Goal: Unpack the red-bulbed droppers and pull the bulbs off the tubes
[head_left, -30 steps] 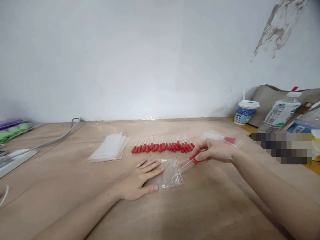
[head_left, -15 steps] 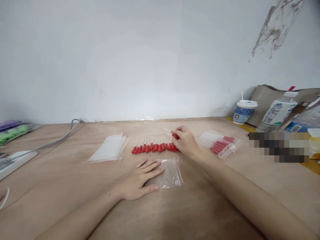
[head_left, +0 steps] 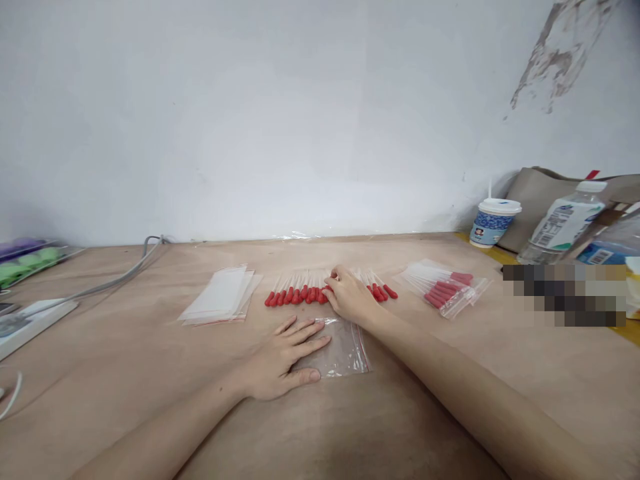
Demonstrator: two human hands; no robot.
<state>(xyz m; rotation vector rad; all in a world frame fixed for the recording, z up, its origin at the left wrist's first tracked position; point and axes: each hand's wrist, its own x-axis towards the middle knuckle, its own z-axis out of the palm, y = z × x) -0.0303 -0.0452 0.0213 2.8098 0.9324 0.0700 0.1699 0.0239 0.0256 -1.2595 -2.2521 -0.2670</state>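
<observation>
Red-bulbed droppers (head_left: 295, 295) lie side by side in a row, their thin clear tubes pointing toward the wall. My right hand (head_left: 347, 297) is over the right part of this row, thumb and fingers pinched on the red bulb of one dropper; the hand hides several others. Nearer to me, a clear zip bag (head_left: 343, 350) with a red seal line lies flat. My left hand (head_left: 285, 360) rests on its left part, palm down with fingers spread. Filled zip bags (head_left: 445, 290) with red-bulbed droppers inside lie to the right.
A stack of zip bags (head_left: 217, 297) lies left of the row. A grey cable (head_left: 115, 277) runs along the left. At the right back stand a paper cup (head_left: 493, 223) with a straw, a plastic bottle (head_left: 563, 223) and a beige bag (head_left: 527, 193). The wall (head_left: 300, 120) borders the table.
My right hand has moved left and lower along the row, uncovering droppers at its right end. My left hand stays on the zip bag. The view has shifted slightly.
</observation>
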